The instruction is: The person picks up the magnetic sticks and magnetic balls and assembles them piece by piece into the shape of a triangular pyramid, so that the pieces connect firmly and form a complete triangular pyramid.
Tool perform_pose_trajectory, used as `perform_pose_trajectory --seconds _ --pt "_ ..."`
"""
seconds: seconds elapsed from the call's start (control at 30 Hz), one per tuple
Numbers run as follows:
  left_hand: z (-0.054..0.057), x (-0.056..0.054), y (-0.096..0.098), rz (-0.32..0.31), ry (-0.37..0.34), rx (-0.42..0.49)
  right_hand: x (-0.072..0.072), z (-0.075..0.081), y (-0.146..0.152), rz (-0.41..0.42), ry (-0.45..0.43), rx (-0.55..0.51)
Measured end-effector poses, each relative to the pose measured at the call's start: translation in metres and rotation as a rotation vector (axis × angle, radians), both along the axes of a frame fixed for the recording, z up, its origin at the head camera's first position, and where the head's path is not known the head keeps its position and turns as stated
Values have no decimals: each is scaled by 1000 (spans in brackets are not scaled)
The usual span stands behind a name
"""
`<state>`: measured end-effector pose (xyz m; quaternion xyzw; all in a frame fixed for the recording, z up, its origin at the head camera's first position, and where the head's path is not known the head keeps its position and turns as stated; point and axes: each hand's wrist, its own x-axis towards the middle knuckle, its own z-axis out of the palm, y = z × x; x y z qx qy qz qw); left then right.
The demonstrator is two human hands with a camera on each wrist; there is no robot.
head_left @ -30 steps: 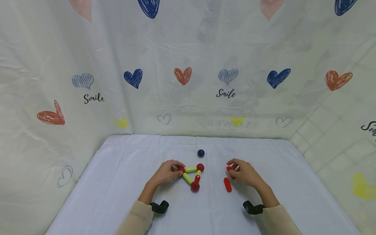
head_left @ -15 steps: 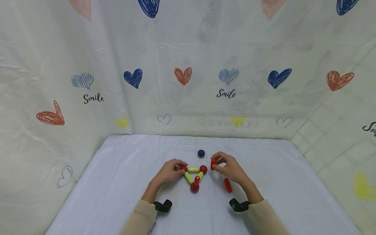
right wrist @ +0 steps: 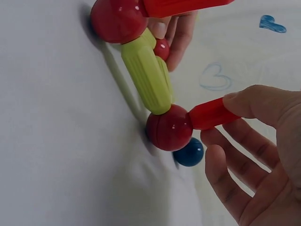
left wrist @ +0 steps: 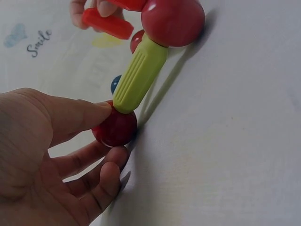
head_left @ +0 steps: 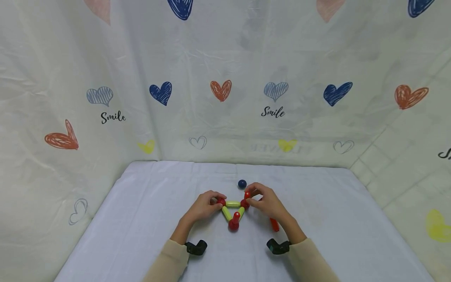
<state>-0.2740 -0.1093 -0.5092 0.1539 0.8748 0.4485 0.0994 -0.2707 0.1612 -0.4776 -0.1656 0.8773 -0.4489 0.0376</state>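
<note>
A flat triangle of three yellow-green rods (head_left: 232,204) joined by red balls (head_left: 233,225) lies on the table. My left hand (head_left: 204,205) pinches the triangle's left red ball (left wrist: 115,127) between thumb and fingers. One red rod (head_left: 236,217) stands upright on the near ball. In my right hand (head_left: 264,201) another red rod (right wrist: 214,114) is pinched between thumb and fingers, its lower end right at the right-hand red ball (right wrist: 169,128). A third red rod (head_left: 274,224) lies on the table, partly hidden by my right wrist.
A dark blue ball (head_left: 242,184) rests just behind the triangle. The white cloth-covered table (head_left: 141,219) ends at a pale curtain (head_left: 225,129) with printed hearts. Both wrists wear black cameras (head_left: 196,247).
My right hand has lifted a red rod from the table on the right and brought it left, upright, onto the triangle's right ball. The triangle has turned and shifted slightly right in my left hand.
</note>
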Motion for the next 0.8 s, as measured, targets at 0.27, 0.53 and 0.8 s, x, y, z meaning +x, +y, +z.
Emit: perform_pose_trajectory --seconds 0.27,0.53,0.8 --pt "-1 0 1 9 11 5 0 -4 -1 -9 -34 14" --pt "-6 -1 2 41 -1 12 2 -5 -1 -9 -62 25" --pt "-7 -1 3 73 33 17 5 -6 2 22 -61 51"
